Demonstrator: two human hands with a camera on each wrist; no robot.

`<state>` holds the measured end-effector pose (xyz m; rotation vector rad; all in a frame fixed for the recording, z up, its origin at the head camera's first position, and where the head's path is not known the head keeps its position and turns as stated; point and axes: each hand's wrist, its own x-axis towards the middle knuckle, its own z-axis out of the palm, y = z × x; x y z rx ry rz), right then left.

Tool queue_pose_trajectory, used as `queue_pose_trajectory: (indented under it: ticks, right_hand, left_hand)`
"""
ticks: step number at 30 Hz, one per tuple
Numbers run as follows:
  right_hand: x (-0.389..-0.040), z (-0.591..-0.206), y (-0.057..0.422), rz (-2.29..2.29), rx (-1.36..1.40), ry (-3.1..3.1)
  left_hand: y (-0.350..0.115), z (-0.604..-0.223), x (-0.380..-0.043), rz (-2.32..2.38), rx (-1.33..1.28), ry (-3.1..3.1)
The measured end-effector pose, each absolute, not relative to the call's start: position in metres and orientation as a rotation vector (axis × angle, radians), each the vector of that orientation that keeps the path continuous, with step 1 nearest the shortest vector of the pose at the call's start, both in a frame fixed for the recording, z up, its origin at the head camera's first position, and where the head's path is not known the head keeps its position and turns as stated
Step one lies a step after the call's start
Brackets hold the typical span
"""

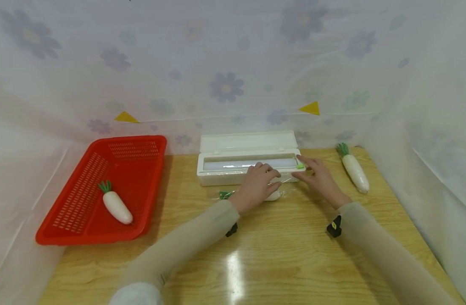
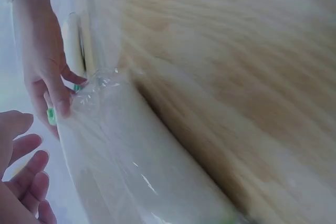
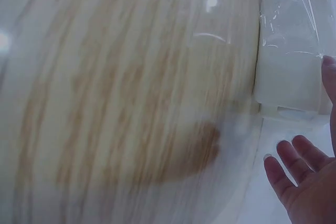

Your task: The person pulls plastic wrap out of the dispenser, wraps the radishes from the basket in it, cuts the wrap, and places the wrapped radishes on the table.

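Note:
A white cling film box (image 1: pixel 237 179) stands with its lid raised, a film roll (image 1: pixel 240 164) inside and a green slider (image 1: pixel 300 166) at its right end. Clear film comes over the front edge onto a toy white radish (image 1: pixel 272 196) with green leaves, lying before the box. My left hand (image 1: pixel 255 186) hovers over this radish and film, fingers loosely bent; the left wrist view shows nothing between the fingers (image 2: pixel 31 177). With thumb and forefinger, my right hand (image 1: pixel 319 180) spans the box's right end beside the slider, its other fingers (image 3: pixel 296 163) held off.
A red plastic basket (image 1: pixel 152 203) on the left holds another white radish (image 1: pixel 117 207). On the right lies a film-wrapped radish (image 1: pixel 355 173). A flowered white curtain (image 1: pixel 225 51) encloses the wooden table (image 1: pixel 286 262) at the back and sides.

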<state>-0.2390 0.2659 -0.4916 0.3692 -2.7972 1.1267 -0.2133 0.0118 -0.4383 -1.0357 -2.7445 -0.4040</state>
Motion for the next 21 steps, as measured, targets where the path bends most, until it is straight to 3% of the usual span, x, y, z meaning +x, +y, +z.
queue_pose_trajectory:
  ticks: [10,21]
  right_hand:
    - [-0.243,-0.496,0.267,1.123,0.483,-2.719]
    - [-0.241,-0.491,0.266,1.209,0.433,-2.775]
  left_hand:
    - [0.071,-0.434,-0.247,-0.5,-0.925,-2.852]
    - [0.096,-0.433,-0.259,-0.533,-0.851,-2.914]
